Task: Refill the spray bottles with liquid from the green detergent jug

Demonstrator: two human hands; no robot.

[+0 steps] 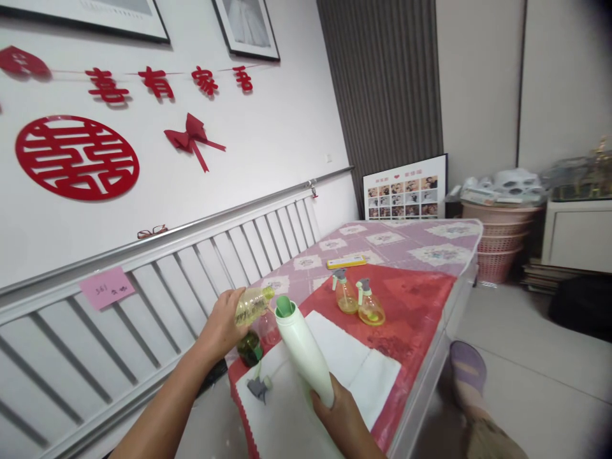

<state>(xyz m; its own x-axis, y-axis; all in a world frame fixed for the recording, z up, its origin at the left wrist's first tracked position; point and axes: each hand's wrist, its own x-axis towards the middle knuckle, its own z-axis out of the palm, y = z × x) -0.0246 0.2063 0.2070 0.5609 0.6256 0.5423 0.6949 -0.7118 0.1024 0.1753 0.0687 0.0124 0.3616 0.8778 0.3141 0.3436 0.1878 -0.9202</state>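
My left hand is closed around a clear yellowish bottle, tipped with its neck to the right. In my right hand is a long pale green-white bottle, leaning to the left, with a green piece at its open mouth. The yellowish bottle's neck is close to that mouth; whether they touch, I cannot tell. Below my left hand stand a dark green bottle and a clear pinkish container, partly hidden. A grey spray head lies on the white cloth.
Two spray bottles with a little yellow liquid stand on the red cloth. Behind them lies a yellow-edged box. White railing runs along the left. Pink baskets and a white cabinet are at the right.
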